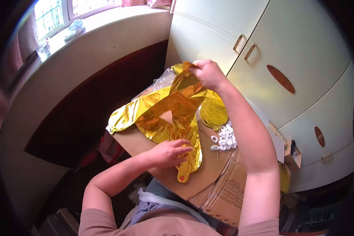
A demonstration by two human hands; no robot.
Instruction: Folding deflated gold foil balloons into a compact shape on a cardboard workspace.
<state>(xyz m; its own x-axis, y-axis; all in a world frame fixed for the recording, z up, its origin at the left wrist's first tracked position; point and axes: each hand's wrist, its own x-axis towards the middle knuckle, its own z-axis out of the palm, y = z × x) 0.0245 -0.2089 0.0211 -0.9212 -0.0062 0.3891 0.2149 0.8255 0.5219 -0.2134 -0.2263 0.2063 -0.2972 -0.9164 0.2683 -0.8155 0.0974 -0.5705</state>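
Note:
A shiny gold foil balloon (151, 122), flat and uninflated, is spread over the cardboard on the table. My right hand (209, 74) pinches its far edge and holds that part up off the surface, so the foil folds over itself. Over the near part of the balloon lies my left hand (171, 152), its fingers stretched out and apart, resting on or just above the foil. A tab with a red spot (182, 178) sticks out at the balloon's near end. To the right are more flat gold foil pieces (214, 112), partly hidden by my right arm.
Several small white rolls (225, 137) lie right of the balloon. Brown cardboard (228, 192) covers the table's near right. Clear plastic wrapping (158, 84) sits at the far side. A white cabinet (303, 51) stands behind, and a dark headboard-like panel (86, 114) is at the left.

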